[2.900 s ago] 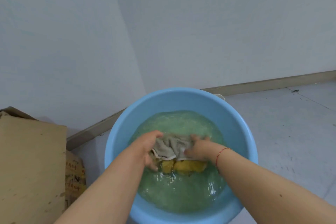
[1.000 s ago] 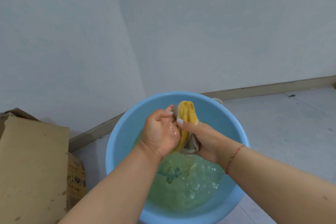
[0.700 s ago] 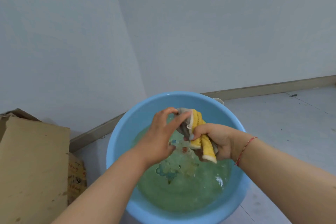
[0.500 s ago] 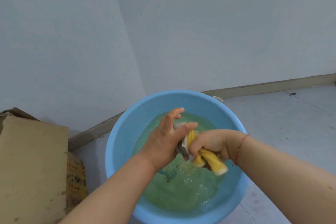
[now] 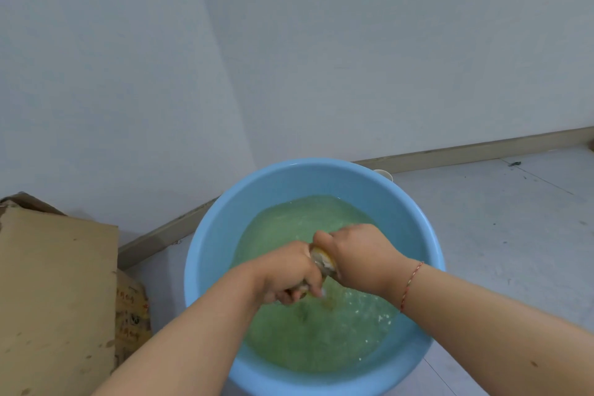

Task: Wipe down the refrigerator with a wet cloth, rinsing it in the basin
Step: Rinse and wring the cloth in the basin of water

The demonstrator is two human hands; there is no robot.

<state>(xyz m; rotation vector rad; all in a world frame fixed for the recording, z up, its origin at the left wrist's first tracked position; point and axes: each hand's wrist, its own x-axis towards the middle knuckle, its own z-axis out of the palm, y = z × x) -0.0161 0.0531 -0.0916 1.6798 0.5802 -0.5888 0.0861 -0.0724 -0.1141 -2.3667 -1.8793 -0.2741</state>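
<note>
Flanking basin (image 5: 209, 254): cardboard box (image 5: 54, 299), wall (image 5: 353, 58).

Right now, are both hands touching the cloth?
Touching. The head view shows the left hand and right hand each closed around an end of the twisted cloth, held above the basin water.

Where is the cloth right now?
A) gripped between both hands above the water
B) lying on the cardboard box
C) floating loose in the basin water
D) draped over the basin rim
A: the cloth shows only as a yellow-grey bundle squeezed between the left hand and right hand, held over the greenish water in the blue basin.
</note>
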